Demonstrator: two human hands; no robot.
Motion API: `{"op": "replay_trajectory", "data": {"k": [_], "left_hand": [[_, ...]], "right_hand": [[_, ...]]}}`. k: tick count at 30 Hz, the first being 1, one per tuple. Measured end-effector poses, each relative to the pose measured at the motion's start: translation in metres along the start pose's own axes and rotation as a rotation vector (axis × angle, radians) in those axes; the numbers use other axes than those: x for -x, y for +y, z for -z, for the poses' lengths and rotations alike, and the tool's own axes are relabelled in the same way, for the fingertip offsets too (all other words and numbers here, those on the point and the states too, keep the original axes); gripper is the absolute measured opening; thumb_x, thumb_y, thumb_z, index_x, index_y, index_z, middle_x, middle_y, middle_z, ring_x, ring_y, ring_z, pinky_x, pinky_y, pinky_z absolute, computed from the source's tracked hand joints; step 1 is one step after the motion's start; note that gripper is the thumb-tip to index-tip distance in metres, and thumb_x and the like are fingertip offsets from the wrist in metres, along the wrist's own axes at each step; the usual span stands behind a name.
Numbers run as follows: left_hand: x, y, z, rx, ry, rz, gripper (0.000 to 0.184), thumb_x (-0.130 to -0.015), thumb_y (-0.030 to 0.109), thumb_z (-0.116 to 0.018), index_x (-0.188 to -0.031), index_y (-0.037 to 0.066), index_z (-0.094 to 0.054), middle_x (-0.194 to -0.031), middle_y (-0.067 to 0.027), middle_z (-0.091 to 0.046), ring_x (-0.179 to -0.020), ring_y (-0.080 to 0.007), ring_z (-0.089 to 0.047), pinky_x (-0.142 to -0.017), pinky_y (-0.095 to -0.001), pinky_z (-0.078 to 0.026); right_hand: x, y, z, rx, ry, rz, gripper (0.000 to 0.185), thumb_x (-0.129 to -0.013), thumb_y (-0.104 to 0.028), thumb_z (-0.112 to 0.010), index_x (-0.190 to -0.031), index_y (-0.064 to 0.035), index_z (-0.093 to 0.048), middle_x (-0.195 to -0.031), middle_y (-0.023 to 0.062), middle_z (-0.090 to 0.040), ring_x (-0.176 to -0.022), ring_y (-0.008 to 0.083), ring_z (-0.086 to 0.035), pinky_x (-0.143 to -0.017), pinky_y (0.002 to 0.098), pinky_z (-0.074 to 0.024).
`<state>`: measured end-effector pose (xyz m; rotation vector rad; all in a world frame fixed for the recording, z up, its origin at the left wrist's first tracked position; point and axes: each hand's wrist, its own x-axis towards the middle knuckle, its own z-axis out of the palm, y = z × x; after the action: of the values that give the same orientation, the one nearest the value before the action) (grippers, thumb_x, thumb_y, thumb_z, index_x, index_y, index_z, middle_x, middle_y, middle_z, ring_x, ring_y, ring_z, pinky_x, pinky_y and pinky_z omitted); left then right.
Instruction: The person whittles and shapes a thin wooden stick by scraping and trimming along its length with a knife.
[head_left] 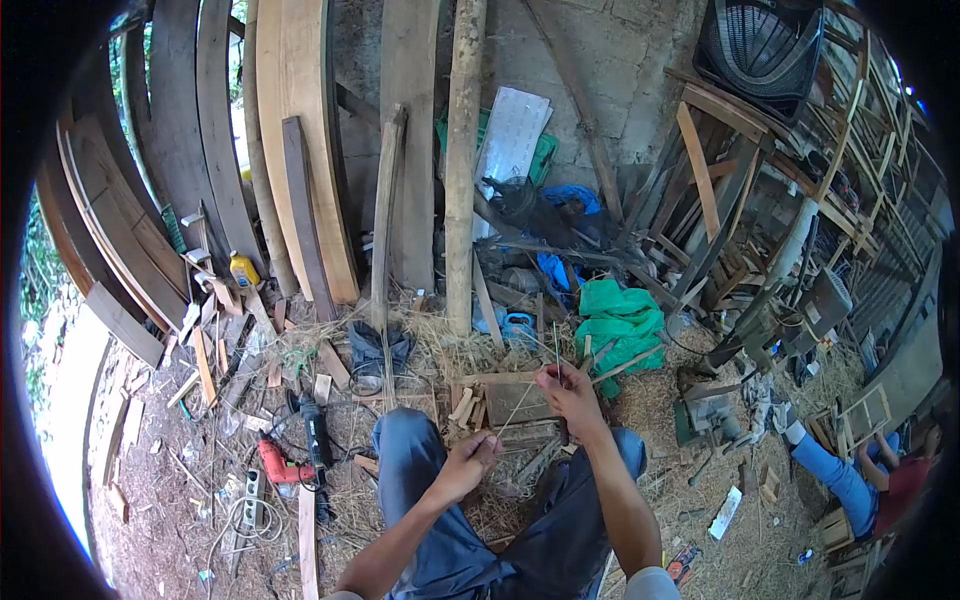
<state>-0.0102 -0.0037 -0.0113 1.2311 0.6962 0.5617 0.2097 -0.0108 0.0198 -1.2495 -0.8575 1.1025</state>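
My left hand [472, 465], closed in a pinch, grips one end of a thin pale strip [516, 408], probably wood or bamboo. The strip slants up and right toward my right hand [570, 400]. That hand is closed around a slim tool with a narrow upright blade [557, 345], which looks like a knife. Its dark handle [563, 430] shows below the fingers. Whether the strip touches the blade I cannot make out. Between my knees, just beyond my hands, several short wood pieces [468, 408] lie on a low wooden frame [508, 378].
A red drill [283, 464], a dark power tool [316, 432] and a power strip [254, 498] lie left on the shaving-covered ground. Green plastic [618, 325] is heaped ahead right. Tall planks [290, 150] lean at the back. Another person [880, 480] sits at far right.
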Motion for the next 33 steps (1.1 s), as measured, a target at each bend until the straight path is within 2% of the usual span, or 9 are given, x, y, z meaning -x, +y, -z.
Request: {"op": "replay_trajectory", "data": {"k": [4, 6, 9, 12, 18, 21, 23, 30, 33], "left_hand": [[-0.01, 0.008, 0.0, 0.128, -0.099, 0.07, 0.021, -0.097, 0.021, -0.043, -0.093, 0.004, -0.055, -0.068, 0.0032, -0.045, -0.062, -0.006, -0.039, -0.056, -0.0213, -0.034], [-0.027, 0.01, 0.0, -0.025, -0.098, -0.211, 0.021, -0.097, 0.018, -0.045, -0.101, 0.001, -0.055, -0.076, -0.0003, -0.051, -0.065, -0.0076, -0.046, -0.058, -0.0233, -0.04], [-0.045, 0.026, -0.002, -0.328, 0.016, -0.275, 0.02, -0.094, 0.016, -0.051, -0.106, 0.0, -0.057, -0.083, -0.0016, -0.056, -0.071, -0.0104, -0.051, -0.064, -0.0269, -0.044], [-0.061, 0.043, -0.01, -0.2, -0.036, -0.273, 0.018, -0.091, 0.012, -0.054, -0.104, 0.001, -0.058, -0.082, -0.0028, -0.059, -0.071, -0.0098, -0.054, -0.062, -0.0251, -0.045], [-0.101, 0.034, -0.001, -0.031, 0.079, -0.362, 0.01, -0.089, 0.007, -0.057, -0.097, 0.001, -0.056, -0.082, -0.006, -0.06, -0.069, -0.0113, -0.059, -0.061, -0.0246, -0.049], [-0.117, 0.041, 0.005, 0.049, 0.174, -0.412, 0.008, -0.088, 0.004, -0.057, -0.094, 0.001, -0.055, -0.081, -0.0056, -0.06, -0.073, -0.0124, -0.061, -0.063, -0.0245, -0.05], [-0.124, 0.044, 0.009, 0.016, 0.251, -0.467, 0.008, -0.088, 0.004, -0.057, -0.094, 0.0, -0.055, -0.08, -0.0052, -0.06, -0.075, -0.0127, -0.061, -0.063, -0.0247, -0.05], [-0.156, 0.029, 0.026, -0.04, 0.247, -0.504, 0.01, -0.09, 0.008, -0.056, -0.093, -0.001, -0.055, -0.078, -0.0073, -0.062, -0.07, -0.0142, -0.062, -0.065, -0.0262, -0.05], [-0.173, 0.024, 0.03, -0.04, 0.351, -0.477, 0.012, -0.09, 0.011, -0.056, -0.093, 0.0, -0.056, -0.078, -0.0071, -0.062, -0.07, -0.0141, -0.062, -0.064, -0.0262, -0.05]], "right_hand": [[-0.012, -0.012, 0.0, -0.004, -0.045, 0.012, 0.022, -0.086, -0.024, -0.063, -0.096, -0.0051, -0.058, -0.061, -0.0064, -0.044, -0.045, 0.0013, -0.032, -0.041, 0.0188, -0.0239], [-0.015, -0.018, -0.001, -0.006, -0.088, 0.02, 0.021, -0.085, -0.023, -0.064, -0.095, -0.0051, -0.059, -0.061, -0.0064, -0.045, -0.045, 0.001, -0.033, -0.041, 0.0189, -0.0242], [-0.018, -0.021, -0.011, 0.076, 0.013, 0.03, 0.021, -0.085, -0.024, -0.065, -0.094, -0.0051, -0.06, -0.061, -0.0057, -0.048, -0.045, 0.0012, -0.035, -0.04, 0.0197, -0.025], [-0.03, -0.018, -0.009, 0.244, -0.025, 0.218, 0.022, -0.084, -0.025, -0.065, -0.094, -0.0053, -0.061, -0.063, -0.005, -0.05, -0.045, 0.0012, -0.037, -0.039, 0.0205, -0.0256], [-0.034, -0.01, -0.004, 0.128, 0.069, 0.067, 0.023, -0.084, -0.024, -0.064, -0.094, -0.0031, -0.064, -0.071, -0.002, -0.057, -0.056, 0.0049, -0.047, -0.051, 0.0235, -0.0364], [-0.041, 0.013, 0.0, 0.275, 0.049, 0.097, 0.023, -0.084, -0.023, -0.063, -0.094, -0.0016, -0.064, -0.073, 0.0, -0.059, -0.068, 0.0086, -0.052, -0.062, 0.0264, -0.0415], [-0.057, 0.043, 0.002, 0.379, -0.02, 0.398, 0.023, -0.084, -0.023, -0.064, -0.093, -0.0019, -0.063, -0.064, -0.0018, -0.05, -0.058, 0.0076, -0.043, -0.052, 0.0264, -0.0354], [-0.08, 0.053, 0.029, 0.529, -0.116, 0.235, 0.02, -0.083, -0.02, -0.065, -0.091, -0.0012, -0.064, -0.069, 0.0019, -0.054, -0.064, 0.0107, -0.047, -0.06, 0.0284, -0.0394], [-0.093, 0.084, 0.057, 0.605, -0.167, 0.25, 0.022, -0.083, -0.023, -0.062, -0.09, -0.0022, -0.063, -0.064, 0.0107, -0.057, -0.059, 0.0181, -0.054, -0.058, 0.0344, -0.0419]]}}
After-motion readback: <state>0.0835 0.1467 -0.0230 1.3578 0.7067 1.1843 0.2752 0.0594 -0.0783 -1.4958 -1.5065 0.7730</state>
